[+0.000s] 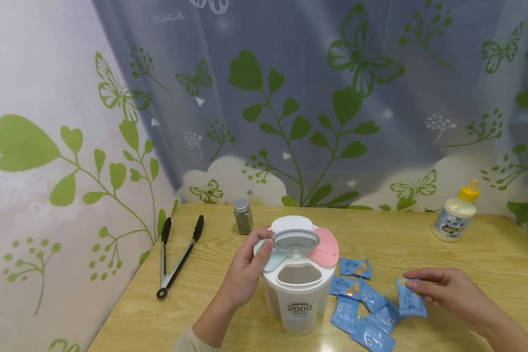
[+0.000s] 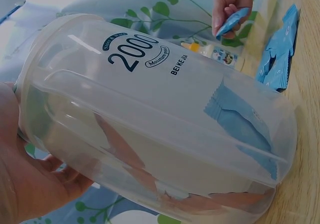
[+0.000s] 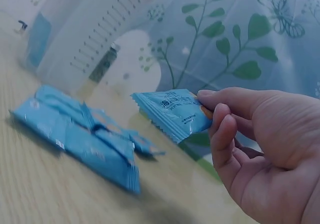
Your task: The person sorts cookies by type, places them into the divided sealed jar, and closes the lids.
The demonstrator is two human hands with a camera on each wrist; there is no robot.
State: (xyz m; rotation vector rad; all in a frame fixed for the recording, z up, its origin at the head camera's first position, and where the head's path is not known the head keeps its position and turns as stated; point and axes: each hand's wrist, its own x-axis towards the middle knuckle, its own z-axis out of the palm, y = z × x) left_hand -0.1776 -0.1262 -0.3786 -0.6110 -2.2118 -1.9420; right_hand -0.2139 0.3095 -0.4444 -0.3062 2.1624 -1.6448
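Note:
My left hand (image 1: 242, 271) grips the upper left side of a clear storage container (image 1: 301, 318) marked 2000, its thumb near the raised front lid (image 1: 297, 241). Under that lid the front opening (image 1: 299, 274) is uncovered, while the blue lid (image 1: 273, 261), pink lid (image 1: 325, 248) and white lid (image 1: 292, 223) lie flat. Through the wall in the left wrist view, a blue packet (image 2: 242, 126) shows inside. Thumb and fingers of my right hand (image 1: 455, 296) pinch another blue snack packet (image 3: 175, 112), held above the table to the right of a loose pile of packets (image 1: 345, 313).
Open tongs (image 1: 178, 264) with black tips lie at the left. A small spice jar (image 1: 243, 217) with a silver cap stands behind the container. At the back right is a bottle (image 1: 454, 220) with a yellow nozzle. A patterned curtain (image 1: 308, 122) borders the wooden table (image 1: 391, 239).

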